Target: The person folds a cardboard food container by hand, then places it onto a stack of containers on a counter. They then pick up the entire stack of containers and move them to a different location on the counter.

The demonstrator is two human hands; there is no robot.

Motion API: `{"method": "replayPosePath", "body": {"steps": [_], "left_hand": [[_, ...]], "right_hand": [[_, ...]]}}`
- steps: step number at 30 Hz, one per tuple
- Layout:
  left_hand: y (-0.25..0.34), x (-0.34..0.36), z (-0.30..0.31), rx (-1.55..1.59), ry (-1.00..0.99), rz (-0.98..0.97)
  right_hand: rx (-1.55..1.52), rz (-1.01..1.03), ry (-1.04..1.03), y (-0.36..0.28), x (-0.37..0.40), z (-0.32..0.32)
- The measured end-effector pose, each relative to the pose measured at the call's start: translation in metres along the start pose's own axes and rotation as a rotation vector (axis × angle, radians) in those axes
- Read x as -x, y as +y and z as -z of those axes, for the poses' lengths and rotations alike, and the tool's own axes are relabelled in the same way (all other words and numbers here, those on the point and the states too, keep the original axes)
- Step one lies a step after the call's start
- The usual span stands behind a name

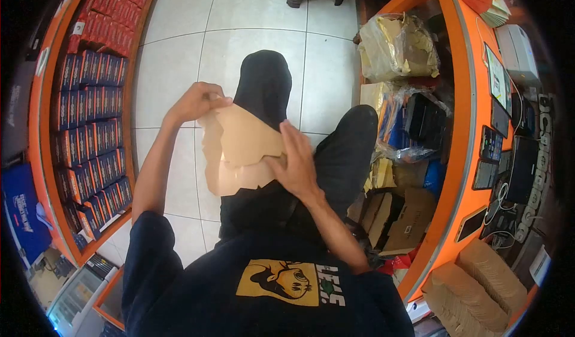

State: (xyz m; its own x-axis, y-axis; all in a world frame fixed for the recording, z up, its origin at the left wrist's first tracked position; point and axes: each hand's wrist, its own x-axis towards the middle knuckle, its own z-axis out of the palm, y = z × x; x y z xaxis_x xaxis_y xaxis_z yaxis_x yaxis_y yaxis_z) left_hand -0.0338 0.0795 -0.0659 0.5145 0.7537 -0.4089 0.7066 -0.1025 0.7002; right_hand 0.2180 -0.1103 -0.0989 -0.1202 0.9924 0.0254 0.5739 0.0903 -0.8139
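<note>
Pinching the paper (pixel 254 134) at its upper-left corner, the left hand (pixel 200 102) has a narrow grip. Along the right edge lies the right hand (pixel 297 164), thumb apart from its fingers; whether that grip clamps the paper, I cannot tell. The paper is above the lap, its ragged left part over the floor (pixel 171 73). Blue boxes (pixel 90 134) fill the left shelf below red boxes (pixel 114 26). On the right, an orange desk (pixel 458 127) carries a phone (pixel 472 224) near stacked cardboard (pixel 470 289).
</note>
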Motion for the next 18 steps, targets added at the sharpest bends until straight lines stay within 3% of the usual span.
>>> {"method": "replayPosePath", "body": {"steps": [1, 2, 4, 5, 7, 8, 10, 11, 12, 13, 14, 16, 18], "left_hand": [[0.002, 0.006, 0.003, 0.114, -0.065, 0.168], [-0.005, 0.011, -0.001, 0.112, -0.074, 0.172], [-0.006, 0.017, -0.011, 0.127, 0.068, -0.099], [-0.004, 0.019, -0.012, 0.126, 0.063, -0.111], [0.036, 0.029, -0.006, -0.090, 0.288, -0.660], [0.047, 0.033, -0.004, -0.092, 0.286, -0.664], [0.061, 0.040, -0.001, -0.337, 0.222, -0.521], [0.060, 0.042, -0.002, -0.343, 0.228, -0.518], [0.056, 0.042, -0.005, -0.141, 0.235, -0.289], [0.052, 0.040, -0.008, 0.060, 0.240, -0.064], [0.046, 0.039, -0.013, 0.054, 0.249, -0.072], [0.033, 0.039, -0.031, 0.409, 0.304, 0.103], [0.023, 0.037, -0.046, 0.463, 0.337, 0.117]], "right_hand": [[0.063, -0.002, 0.125, -0.004, 0.003, 0.007], [0.059, -0.011, 0.124, 0.000, 0.006, 0.010], [-0.199, -0.058, -0.031, 0.011, 0.005, 0.020], [-0.171, 0.019, 0.110, 0.012, -0.002, 0.018], [-0.199, 0.002, 0.117, 0.019, -0.019, 0.033], [-0.239, -0.016, 0.112, 0.020, -0.027, 0.041], [-0.280, -0.009, 0.129, 0.010, -0.043, 0.059], [-0.407, -0.205, 0.159, 0.005, -0.050, 0.067], [-0.532, -0.400, 0.189, 0.001, -0.056, 0.073], [-0.889, -0.376, 0.310, -0.001, -0.058, 0.077], [-0.890, -0.363, 0.313, -0.001, -0.057, 0.075], [-1.298, -0.611, 0.219, 0.001, -0.045, 0.067], [-1.310, -0.642, 0.128, -0.001, -0.040, 0.061]]}}
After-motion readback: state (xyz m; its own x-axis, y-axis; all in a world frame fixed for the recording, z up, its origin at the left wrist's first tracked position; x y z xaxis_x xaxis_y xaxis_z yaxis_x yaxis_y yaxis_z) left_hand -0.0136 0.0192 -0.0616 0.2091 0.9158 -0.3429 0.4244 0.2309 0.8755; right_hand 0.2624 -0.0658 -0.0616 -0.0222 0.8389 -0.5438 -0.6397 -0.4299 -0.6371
